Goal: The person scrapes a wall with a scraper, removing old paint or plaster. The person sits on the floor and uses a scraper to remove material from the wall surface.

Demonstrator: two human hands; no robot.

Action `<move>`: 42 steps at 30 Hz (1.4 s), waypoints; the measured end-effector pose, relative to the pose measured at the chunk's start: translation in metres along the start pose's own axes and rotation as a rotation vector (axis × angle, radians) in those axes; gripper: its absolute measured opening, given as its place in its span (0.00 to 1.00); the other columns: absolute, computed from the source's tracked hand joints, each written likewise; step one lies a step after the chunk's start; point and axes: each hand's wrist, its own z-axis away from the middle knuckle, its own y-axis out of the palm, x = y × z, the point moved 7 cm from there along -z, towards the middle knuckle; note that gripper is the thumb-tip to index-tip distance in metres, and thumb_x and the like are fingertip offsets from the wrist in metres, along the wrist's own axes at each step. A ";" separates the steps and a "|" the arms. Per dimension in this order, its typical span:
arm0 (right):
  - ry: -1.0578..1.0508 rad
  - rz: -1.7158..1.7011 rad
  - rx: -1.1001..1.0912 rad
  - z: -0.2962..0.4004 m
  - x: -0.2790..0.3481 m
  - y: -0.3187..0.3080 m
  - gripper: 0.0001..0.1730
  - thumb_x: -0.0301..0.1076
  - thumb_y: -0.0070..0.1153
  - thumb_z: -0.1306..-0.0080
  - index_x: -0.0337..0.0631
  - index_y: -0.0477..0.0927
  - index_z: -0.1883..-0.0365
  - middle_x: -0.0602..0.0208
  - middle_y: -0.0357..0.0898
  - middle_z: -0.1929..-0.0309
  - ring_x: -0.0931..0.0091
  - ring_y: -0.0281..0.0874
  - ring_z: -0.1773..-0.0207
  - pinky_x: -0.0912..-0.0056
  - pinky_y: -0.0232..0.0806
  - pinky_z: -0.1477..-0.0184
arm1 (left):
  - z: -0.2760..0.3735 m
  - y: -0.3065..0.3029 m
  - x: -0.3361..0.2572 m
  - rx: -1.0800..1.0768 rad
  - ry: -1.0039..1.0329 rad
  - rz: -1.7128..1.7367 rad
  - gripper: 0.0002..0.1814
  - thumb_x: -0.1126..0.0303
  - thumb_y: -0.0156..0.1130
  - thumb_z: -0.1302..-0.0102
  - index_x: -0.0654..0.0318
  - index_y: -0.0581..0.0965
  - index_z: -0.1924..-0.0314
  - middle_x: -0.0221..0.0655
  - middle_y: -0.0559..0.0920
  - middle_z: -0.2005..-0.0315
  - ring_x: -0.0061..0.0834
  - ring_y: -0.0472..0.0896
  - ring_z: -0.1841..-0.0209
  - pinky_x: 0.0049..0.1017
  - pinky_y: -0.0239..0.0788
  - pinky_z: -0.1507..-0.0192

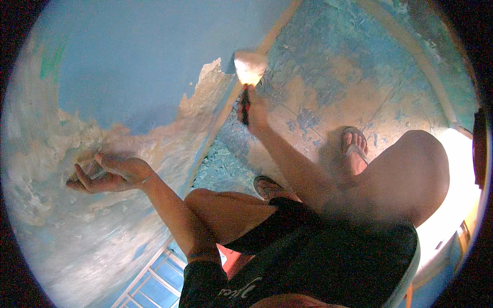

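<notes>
My right hand [252, 109] is closed around the dark handle of a broad-bladed scraper [250, 66]. Its shiny blade lies over the foot of the wall, at the edge of the blue paint. My left hand [115, 173] is raised at the wall, its fingers curled and partly spread; whether something thin is between them cannot be told. The wall [134, 69] has smooth blue paint above and bare, patchy plaster lower down, with a ragged paint edge between. Paint flakes [223, 161] lie on the floor along the wall's base.
The stained floor [331, 88] carries loose flakes. My feet in flip-flops [355, 148] rest on it. A red object [231, 260] shows beneath my legs. A pale ladder-like frame [163, 283] stands at the lower left. Bright light enters at the right.
</notes>
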 end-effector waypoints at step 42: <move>-0.487 0.569 0.015 -0.046 0.182 0.074 0.34 0.67 0.38 0.26 0.45 0.74 0.75 0.72 0.72 0.82 0.75 0.69 0.82 0.69 0.61 0.78 | -0.004 -0.002 -0.006 -0.067 0.182 -0.362 0.37 0.41 0.48 0.27 0.69 0.69 0.34 0.56 0.56 0.29 0.51 0.51 0.24 0.50 0.47 0.28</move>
